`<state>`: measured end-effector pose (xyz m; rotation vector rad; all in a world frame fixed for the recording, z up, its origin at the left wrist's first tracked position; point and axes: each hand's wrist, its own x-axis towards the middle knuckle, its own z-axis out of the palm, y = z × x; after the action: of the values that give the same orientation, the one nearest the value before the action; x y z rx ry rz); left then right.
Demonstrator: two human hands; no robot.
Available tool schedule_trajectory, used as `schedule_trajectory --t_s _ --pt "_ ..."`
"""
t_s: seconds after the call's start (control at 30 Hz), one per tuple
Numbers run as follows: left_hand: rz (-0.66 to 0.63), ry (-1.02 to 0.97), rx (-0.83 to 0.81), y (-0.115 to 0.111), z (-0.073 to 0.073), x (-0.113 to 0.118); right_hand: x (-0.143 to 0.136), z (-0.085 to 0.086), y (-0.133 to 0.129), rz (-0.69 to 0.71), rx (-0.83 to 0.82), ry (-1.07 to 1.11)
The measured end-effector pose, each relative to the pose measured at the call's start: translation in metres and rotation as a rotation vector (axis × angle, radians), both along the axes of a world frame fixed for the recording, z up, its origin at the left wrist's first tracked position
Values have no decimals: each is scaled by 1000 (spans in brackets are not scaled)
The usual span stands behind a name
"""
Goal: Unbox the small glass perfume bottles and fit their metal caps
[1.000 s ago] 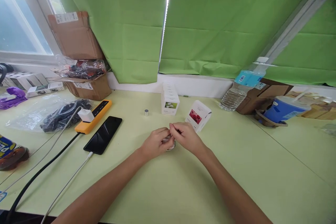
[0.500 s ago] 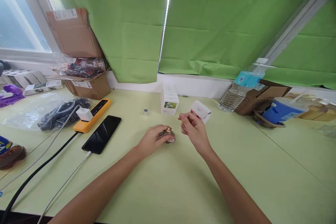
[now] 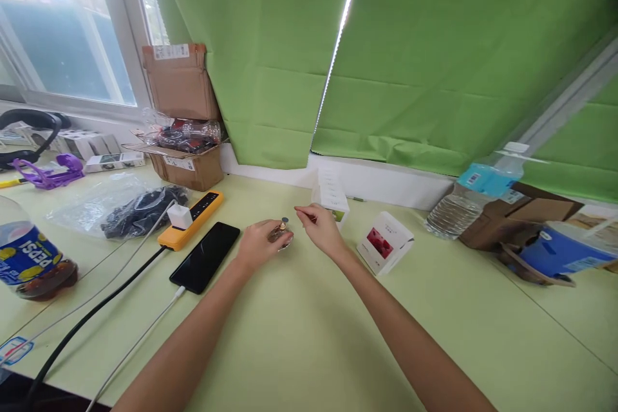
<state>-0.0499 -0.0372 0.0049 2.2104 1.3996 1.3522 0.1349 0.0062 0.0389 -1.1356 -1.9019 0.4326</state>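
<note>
Left hand (image 3: 255,246) gripping a small glass bottle (image 3: 288,237) toward the surface's (image 3: 299,335) far edge.
Left fingers clamp the bottle — right hand's (image 3: 319,229) fingers pinch together, anything between them hidden.

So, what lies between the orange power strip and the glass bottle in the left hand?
In the head view, the black phone lies beside the power strip, then comes the left hand, holding the glass bottle.

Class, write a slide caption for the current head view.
Left hand holds a gold-necked glass bottle; right hand is beside it, fingers pinched together.
</note>
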Motion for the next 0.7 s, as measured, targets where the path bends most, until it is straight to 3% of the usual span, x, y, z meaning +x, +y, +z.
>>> schedule_trajectory --t_s 0.17,0.43,0.7 --pt "146 -60 -66 12 -5 -10 -20 -10 19 56 -5 39" --pt "120 -139 -173 34 -33 -10 -15 -36 18 129 195 62" --pt "238 -201 -236 43 -30 -8 -13 -45 18 44 116 145"
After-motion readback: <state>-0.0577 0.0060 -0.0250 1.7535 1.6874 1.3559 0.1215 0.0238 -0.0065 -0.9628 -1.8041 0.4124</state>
